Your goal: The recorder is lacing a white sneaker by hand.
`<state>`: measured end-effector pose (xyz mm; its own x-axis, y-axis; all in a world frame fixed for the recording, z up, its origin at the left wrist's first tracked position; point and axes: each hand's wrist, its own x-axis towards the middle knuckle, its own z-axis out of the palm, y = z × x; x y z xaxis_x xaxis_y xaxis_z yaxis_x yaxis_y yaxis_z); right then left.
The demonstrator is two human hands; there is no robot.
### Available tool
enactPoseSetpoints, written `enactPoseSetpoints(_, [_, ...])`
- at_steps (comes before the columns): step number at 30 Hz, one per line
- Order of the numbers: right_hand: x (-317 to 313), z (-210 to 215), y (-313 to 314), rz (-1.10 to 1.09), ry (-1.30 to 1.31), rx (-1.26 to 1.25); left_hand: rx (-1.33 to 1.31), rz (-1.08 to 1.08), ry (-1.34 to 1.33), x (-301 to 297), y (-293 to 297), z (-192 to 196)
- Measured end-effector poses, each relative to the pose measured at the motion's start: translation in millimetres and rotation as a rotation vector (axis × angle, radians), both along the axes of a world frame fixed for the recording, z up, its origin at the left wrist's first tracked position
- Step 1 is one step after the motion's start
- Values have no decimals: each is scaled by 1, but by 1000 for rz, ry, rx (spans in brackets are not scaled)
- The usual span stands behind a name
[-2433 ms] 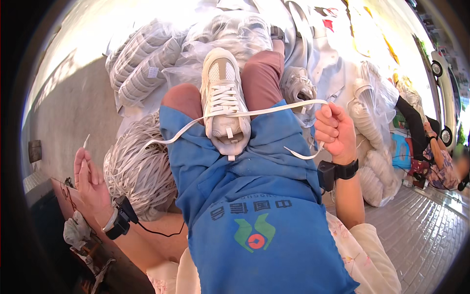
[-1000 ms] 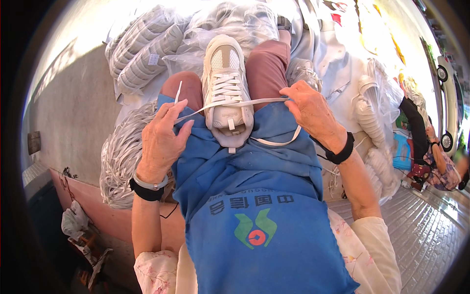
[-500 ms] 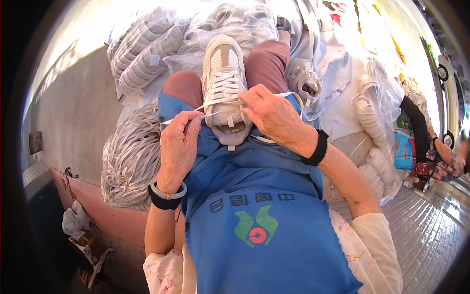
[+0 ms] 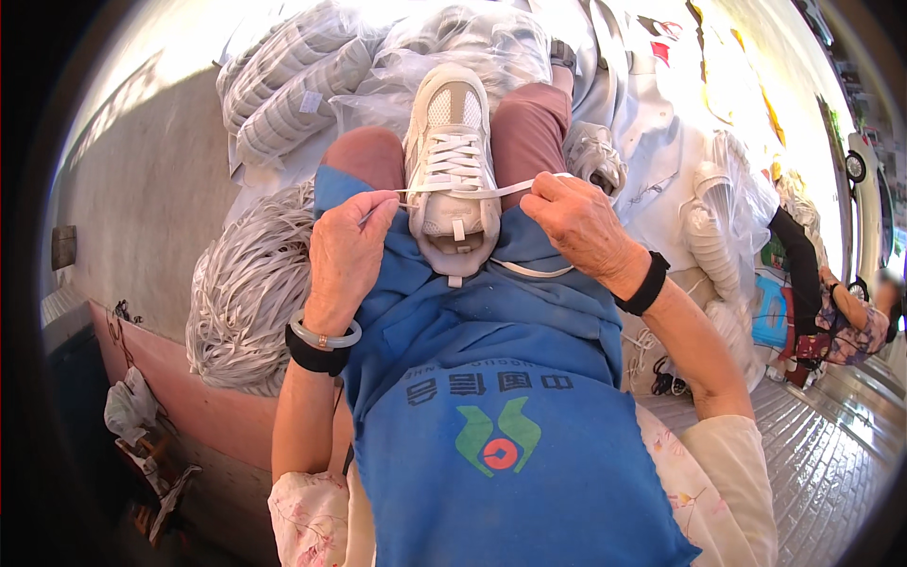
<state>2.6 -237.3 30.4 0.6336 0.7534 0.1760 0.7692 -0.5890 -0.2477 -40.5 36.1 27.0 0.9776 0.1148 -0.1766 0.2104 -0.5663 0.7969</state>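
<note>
Left hand [image 4: 348,250] and right hand [image 4: 588,231], both pinched closed, grip 1 lace [image 4: 510,189] either side of the shoe [image 4: 453,170], its heel on blue cloth [image 4: 557,331]

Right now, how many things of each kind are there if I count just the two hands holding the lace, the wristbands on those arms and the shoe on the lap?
Bare hands, the left hand and the right hand: 2
Black wristbands: 2
Cream lace-up shoe with mesh toe: 1
Total: 5

White car [image 4: 865,227], blue stool [image 4: 770,314], another person [image 4: 850,326]
</note>
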Motion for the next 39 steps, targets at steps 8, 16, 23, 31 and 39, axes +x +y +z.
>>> enactPoseSetpoints(8, [-40,29,7,-180,514,102,-52,-9,-18,8,-1,-8])
enactPoseSetpoints(16, [-45,6,6,-40,346,-80,-271,30,268,16,-3,7])
enactPoseSetpoints(23, [-46,7,9,-29,346,-138,14,-153,27,22,0,4])
enactPoseSetpoints(31, [-32,21,-2,-176,570,95,-119,-113,169,33,-5,4])
enactPoseSetpoints(39, [-44,4,2,-97,399,-127,8,-158,-62,21,-7,-8])
